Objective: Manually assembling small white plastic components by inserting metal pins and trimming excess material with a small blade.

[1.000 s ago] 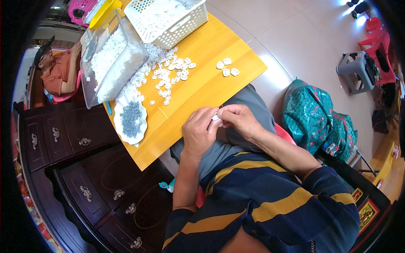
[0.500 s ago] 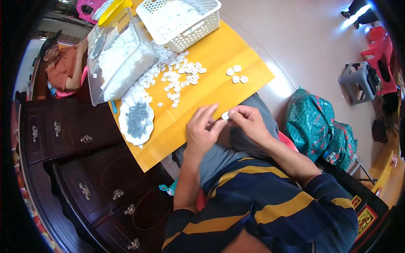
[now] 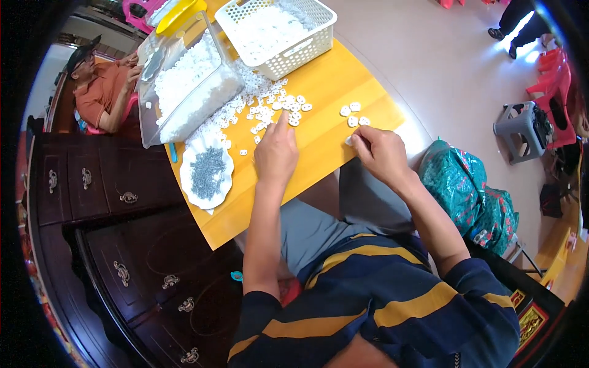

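A small white piece point(image 3: 348, 141) is sitting at the yellow desk's point(image 3: 325, 80) near edge, pinched in the closed fingers of the right hand point(image 3: 380, 153). The left hand point(image 3: 276, 153) is reaching with loosely open fingers, touching the scattered white pieces point(image 3: 270, 110) beside a clear bin point(image 3: 184, 86) and a white basket point(image 3: 276, 30).

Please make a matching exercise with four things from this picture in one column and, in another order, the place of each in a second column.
1. white basket
2. dish of dark small parts
3. left hand
4. right hand

a. near the table's front left edge
b. at the scattered white pieces
c. far end of the yellow table
d. beside three separate white pieces

Pairs: 1-c, 2-a, 3-b, 4-d
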`<state>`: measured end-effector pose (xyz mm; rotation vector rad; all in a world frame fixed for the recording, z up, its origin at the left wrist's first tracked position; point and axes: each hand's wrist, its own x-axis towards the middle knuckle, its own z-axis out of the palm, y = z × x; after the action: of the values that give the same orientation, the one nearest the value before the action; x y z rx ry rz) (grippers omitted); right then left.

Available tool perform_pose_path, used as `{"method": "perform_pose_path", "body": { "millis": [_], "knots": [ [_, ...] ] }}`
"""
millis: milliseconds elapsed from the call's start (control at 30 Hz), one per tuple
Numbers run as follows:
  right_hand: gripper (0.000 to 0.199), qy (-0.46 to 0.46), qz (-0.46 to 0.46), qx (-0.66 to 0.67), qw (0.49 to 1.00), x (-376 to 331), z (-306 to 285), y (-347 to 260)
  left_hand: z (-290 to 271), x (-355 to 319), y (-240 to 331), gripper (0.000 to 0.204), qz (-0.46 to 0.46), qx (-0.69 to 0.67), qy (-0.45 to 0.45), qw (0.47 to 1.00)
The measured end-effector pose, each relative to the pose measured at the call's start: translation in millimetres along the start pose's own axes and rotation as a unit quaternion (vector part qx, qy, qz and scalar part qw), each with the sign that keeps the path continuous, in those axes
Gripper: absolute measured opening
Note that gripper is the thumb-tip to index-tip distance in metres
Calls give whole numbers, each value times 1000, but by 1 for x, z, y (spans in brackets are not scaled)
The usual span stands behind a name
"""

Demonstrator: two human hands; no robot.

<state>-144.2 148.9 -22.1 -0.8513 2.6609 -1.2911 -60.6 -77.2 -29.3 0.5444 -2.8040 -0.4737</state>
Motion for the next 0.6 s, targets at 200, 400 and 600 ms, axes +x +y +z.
{"method": "perform_pose_path", "body": {
  "millis": [200, 400, 600],
  "knots": [
    [19, -16, -17, -86, 996, 15, 6, 0, 1, 10, 1, 42, 1, 18, -12, 1000],
    [21, 12, -24, -82, 996, 18, 7, 0, -2, 10, 5, 40, 7, 41, -25, 999],
    [23, 1, -26, -109, 994, 26, 5, 1, 1, -5, 8, 40, 35, 15, -12, 999]
  ]
}}
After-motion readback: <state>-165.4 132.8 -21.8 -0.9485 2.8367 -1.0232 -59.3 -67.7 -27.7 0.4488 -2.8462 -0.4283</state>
